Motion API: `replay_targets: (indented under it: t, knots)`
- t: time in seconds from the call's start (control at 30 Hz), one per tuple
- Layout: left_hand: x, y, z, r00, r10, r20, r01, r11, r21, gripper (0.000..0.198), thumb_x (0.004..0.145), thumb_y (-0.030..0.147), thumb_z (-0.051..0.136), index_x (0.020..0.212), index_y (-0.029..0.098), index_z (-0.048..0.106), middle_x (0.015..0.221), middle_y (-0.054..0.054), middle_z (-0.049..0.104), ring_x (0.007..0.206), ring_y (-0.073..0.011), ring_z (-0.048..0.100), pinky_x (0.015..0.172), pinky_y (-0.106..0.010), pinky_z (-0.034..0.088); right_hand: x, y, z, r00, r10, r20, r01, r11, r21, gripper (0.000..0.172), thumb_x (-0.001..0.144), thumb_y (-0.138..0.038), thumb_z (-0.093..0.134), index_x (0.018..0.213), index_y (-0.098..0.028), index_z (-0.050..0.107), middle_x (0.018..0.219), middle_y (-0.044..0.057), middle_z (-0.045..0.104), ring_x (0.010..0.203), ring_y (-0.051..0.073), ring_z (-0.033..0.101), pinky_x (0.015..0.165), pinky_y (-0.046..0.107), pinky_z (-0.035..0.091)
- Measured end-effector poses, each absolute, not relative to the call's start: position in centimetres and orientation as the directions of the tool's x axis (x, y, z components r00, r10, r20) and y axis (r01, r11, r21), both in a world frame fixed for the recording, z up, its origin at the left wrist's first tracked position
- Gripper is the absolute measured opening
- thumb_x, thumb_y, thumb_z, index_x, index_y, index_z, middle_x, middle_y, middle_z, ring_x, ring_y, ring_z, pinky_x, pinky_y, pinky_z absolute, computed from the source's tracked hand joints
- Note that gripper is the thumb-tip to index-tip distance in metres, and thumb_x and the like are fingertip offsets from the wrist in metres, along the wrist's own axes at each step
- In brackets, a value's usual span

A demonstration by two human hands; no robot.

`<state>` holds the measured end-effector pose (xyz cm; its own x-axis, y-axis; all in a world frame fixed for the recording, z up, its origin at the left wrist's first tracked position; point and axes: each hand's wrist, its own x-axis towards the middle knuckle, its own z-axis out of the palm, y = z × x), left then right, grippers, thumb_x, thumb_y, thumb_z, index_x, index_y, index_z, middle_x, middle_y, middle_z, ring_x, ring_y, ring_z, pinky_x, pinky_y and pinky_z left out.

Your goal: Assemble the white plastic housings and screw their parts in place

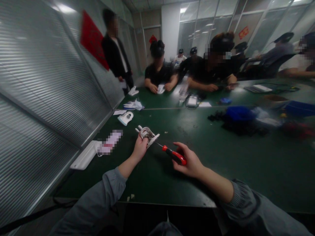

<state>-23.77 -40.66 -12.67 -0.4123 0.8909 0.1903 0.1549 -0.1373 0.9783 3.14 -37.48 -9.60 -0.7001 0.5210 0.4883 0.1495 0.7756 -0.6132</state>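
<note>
My left hand is closed around a white plastic part with a curved, hollow body and short prongs, held above the table. In my right hand is a screwdriver with a red and black handle, gripped at its rear end. Its thin shaft points left toward the white part, and the tip lies at or close to the part's edge; whether it touches, I cannot tell. A white housing piece with a round opening lies on the table beyond my left hand.
The green table holds a white-and-blue glove, a long white case by the glass partition and a blue cloth heap at right. Small scraps lie near the front edge. Co-workers sit across; one person stands at far left.
</note>
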Motion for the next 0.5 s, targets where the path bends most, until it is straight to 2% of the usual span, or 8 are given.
replay_targets:
  t: [0.07,0.1,0.2,0.27,0.4,0.5]
  knots:
    - [-23.74,-40.65,-12.67,-0.426,0.883,0.198,0.144,-0.15,0.978,0.041,0.09,0.027,0.049,0.131,0.02,0.05,0.127,-0.009,0.063,0.12,-0.0247,0.06,0.107,-0.046,0.046,3.1,-37.39,-9.46,-0.71,0.516,0.479,0.161,0.781,-0.603,0.066,0.084,-0.033,0.064,0.142,-0.019,0.036,0.101,0.007,0.066,0.081,0.018,0.065,0.072,0.029,0.052]
    - [-23.72,-40.64,-12.66,-0.435,0.877,0.203,0.136,-0.159,0.978,0.04,0.09,0.026,0.05,0.13,0.02,0.051,0.126,-0.009,0.064,0.119,-0.025,0.061,0.107,-0.047,0.046,3.12,-37.34,-9.38,-0.719,0.516,0.465,0.17,0.779,-0.603,0.064,0.086,-0.034,0.061,0.143,-0.019,0.035,0.098,0.007,0.067,0.079,0.018,0.065,0.07,0.029,0.051]
    - [-23.68,-40.61,-12.63,-0.443,0.874,0.2,0.133,-0.156,0.979,0.04,0.089,0.026,0.051,0.129,0.021,0.053,0.124,-0.009,0.065,0.119,-0.026,0.061,0.107,-0.048,0.045,3.24,-37.26,-9.32,-0.727,0.552,0.407,0.212,0.745,-0.632,0.054,0.094,-0.036,0.05,0.143,-0.017,0.035,0.075,0.0,0.064,0.058,0.015,0.059,0.057,0.025,0.045]
    - [-23.69,-40.6,-12.6,-0.449,0.873,0.193,0.144,-0.142,0.979,0.041,0.089,0.026,0.051,0.13,0.022,0.053,0.124,-0.008,0.066,0.12,-0.0272,0.061,0.107,-0.048,0.046,3.24,-37.33,-9.47,-0.716,0.578,0.391,0.226,0.722,-0.654,0.05,0.095,-0.035,0.049,0.14,-0.018,0.037,0.069,-0.003,0.061,0.051,0.013,0.054,0.053,0.024,0.042]
    - [-23.71,-40.64,-12.48,-0.454,0.872,0.184,0.169,-0.119,0.978,0.041,0.089,0.026,0.051,0.129,0.023,0.054,0.123,-0.007,0.066,0.121,-0.0286,0.06,0.107,-0.048,0.046,3.08,-37.46,-9.77,-0.683,0.579,0.445,0.205,0.737,-0.644,0.058,0.086,-0.032,0.063,0.138,-0.02,0.039,0.089,0.002,0.064,0.067,0.014,0.061,0.062,0.025,0.048]
    - [-23.59,-40.63,-12.41,-0.463,0.869,0.175,0.132,-0.127,0.983,0.042,0.087,0.024,0.052,0.129,0.022,0.055,0.12,-0.008,0.068,0.119,-0.0285,0.061,0.107,-0.049,0.045,3.15,-37.37,-9.61,-0.699,0.562,0.442,0.207,0.751,-0.627,0.058,0.087,-0.033,0.063,0.138,-0.02,0.039,0.096,0.005,0.065,0.075,0.016,0.063,0.068,0.027,0.049]
